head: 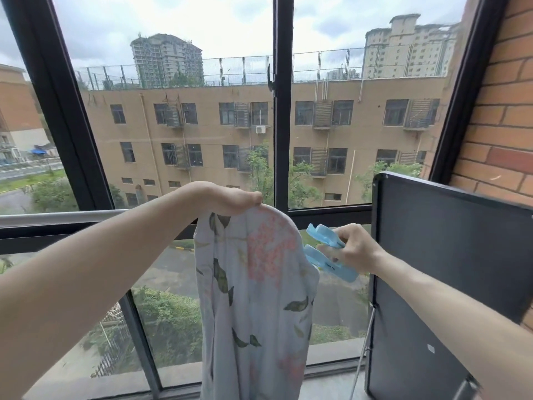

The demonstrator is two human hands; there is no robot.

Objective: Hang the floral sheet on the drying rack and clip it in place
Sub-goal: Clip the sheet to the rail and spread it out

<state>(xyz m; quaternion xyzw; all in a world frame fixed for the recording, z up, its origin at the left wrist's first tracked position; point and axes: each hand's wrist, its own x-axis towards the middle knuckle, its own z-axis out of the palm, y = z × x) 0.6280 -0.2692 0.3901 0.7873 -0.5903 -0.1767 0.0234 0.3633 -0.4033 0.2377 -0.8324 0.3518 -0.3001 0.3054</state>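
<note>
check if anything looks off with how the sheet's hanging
The floral sheet hangs bunched into a narrow strip over the rail, not spread out. The blue clip is open in the right hand, not yet on it.

Left hand holds floral sheet; right hand grips blue clip.

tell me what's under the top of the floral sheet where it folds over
The floral sheet drapes over the grey rail, which disappears beneath it. The left hand covers the fold, so the rail there is hidden.
</note>
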